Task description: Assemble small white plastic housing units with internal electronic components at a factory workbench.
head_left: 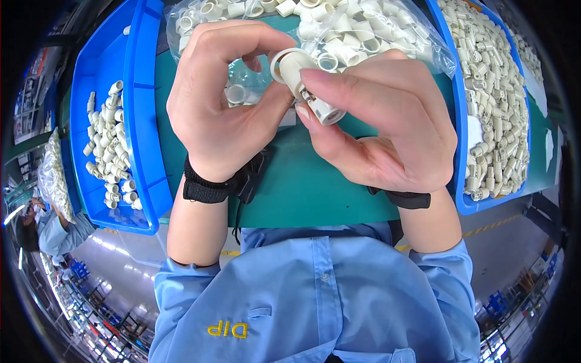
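Observation:
Above the green mat, my left hand (pixel 212 103) is closed, thumb and index finger on a cream flanged plastic sleeve (pixel 293 68). Thumb and index finger of my right hand (pixel 393 121) pinch a smaller cream plastic cylinder (pixel 330 114) with bits of metal showing in its side. The two parts meet end to end at a slant; whether one sits inside the other is hard to see. Just beyond my hands lies a clear plastic bag (pixel 436 51) full of short cream sleeves (pixel 345 51). One loose sleeve (pixel 236 93) shows behind my left hand.
At the left stands a blue bin (pixel 144 121) holding several cream assembled-looking pieces (pixel 109 139). The blue tray (pixel 458 151) at the right is heaped with small cream cylinders (pixel 493 91). A green mat (pixel 302 181) covers the table. Another person (pixel 57 233) works at the far left.

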{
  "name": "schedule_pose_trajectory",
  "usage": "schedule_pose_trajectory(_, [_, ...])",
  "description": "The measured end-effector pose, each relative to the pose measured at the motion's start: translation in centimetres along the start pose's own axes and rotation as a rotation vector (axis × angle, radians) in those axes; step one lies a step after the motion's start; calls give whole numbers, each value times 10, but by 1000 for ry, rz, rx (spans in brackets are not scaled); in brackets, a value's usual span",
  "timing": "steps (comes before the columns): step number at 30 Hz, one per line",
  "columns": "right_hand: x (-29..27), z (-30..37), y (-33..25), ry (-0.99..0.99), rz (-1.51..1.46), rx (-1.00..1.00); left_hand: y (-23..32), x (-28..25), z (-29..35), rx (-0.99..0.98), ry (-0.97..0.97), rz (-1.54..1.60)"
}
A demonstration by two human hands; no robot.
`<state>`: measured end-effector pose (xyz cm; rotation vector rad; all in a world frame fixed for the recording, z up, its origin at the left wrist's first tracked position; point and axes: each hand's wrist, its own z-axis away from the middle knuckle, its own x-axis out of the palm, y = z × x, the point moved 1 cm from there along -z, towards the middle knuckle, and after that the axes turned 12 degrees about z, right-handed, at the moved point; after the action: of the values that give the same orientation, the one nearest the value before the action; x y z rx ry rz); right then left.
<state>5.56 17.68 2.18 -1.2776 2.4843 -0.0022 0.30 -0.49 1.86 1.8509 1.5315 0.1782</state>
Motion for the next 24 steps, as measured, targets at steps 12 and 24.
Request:
schedule_pose_trajectory(12, [0, 2, 3, -5, 21, 36, -7, 11, -4, 39, 207, 91])
schedule_pose_trajectory(24, [-2, 5, 6, -22, -66, 111, 1, 4, 1, 22, -66, -64])
